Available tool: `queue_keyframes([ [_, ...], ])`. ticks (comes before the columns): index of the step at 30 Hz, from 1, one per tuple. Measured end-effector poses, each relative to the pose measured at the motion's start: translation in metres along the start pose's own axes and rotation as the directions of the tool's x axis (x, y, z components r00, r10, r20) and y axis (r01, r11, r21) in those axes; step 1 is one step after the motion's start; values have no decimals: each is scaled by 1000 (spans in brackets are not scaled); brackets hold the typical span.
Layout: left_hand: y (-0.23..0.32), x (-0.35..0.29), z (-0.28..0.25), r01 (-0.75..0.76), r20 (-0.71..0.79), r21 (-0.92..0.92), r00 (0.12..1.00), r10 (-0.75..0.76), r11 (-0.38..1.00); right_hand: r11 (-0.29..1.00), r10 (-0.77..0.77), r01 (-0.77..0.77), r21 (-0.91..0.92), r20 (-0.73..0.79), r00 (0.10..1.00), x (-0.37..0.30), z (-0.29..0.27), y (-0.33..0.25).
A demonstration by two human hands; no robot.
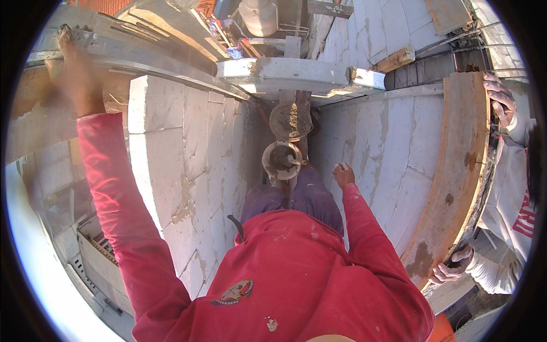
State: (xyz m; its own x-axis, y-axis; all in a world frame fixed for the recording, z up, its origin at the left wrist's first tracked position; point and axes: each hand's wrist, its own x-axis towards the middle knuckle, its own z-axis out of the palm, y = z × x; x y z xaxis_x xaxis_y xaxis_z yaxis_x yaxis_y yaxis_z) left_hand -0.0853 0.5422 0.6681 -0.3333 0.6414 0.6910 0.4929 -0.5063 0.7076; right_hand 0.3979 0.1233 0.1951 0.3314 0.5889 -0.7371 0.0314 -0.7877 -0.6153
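My left hand point(81, 77) reaches up to the far left, partly blurred. Its dusty fingers lie over the upper edge of a long grey beam point(131, 60), and the thumb side shows lower down; the hand looks closed on the beam. Low beside the right-hand wall of white blocks point(367, 142), my right hand point(344, 175) has its fingers curled. Whitish dust covers the fingertips, and whatever they may hold is hidden. Close to it, near my legs, are two round buckets: the nearer bucket point(270, 161) has grey residue inside, the farther bucket point(279, 126) some mortar.
A second white block wall point(171, 148) rises on my left. Ahead, a pale beam point(285, 73) spans the gap. At right, another person's upper hand point(499, 100) and lower hand point(453, 265) grip a long curved-looking wooden plank point(456, 165). A large pale container point(257, 17) stands beyond.
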Motion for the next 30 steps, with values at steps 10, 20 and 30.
queue_keyframes([
  [10,-17,-16,16,-212,-10,288,975,224,934,999,21,-21,-30,-2,1000,3,-1,8],
  [20,-31,-58,27,-26,73,68,997,21,997,999,13,-14,-35,-15,1000,7,1,-3],
  [30,-43,-92,10,83,301,360,932,-200,929,999,40,-40,-10,4,999,12,1,6],
])
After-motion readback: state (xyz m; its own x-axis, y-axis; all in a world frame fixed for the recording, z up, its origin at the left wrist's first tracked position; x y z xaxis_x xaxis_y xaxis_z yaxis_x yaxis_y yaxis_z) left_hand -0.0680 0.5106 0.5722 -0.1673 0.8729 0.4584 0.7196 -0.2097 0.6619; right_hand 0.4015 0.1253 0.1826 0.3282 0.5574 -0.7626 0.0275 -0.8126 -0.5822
